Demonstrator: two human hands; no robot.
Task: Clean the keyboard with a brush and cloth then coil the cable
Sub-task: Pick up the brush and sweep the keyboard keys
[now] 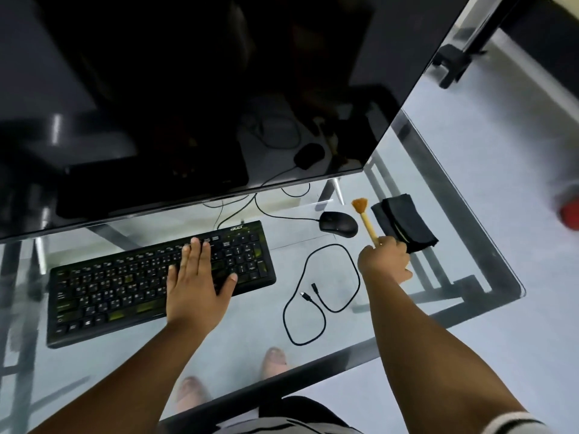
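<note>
A black keyboard [125, 286] lies on the glass desk [488, 277] at the left. My left hand [195, 281] rests flat on its right half with straight fingers. My right hand [385, 261] grips the wooden handle of a small brush [363, 214], whose orange bristles point away from me. A folded black cloth [404, 220] lies just right of the brush, touching my right hand. A loose black cable [326, 289] lies in an open loop between the keyboard and my right arm, both plugs near its middle.
A black mouse [338, 224] sits behind the cable, its cord running under the large dark monitor [219, 89] that overhangs the back of the desk. The desk's front edge runs diagonally below the cable. A red object [570, 213] is at the far right.
</note>
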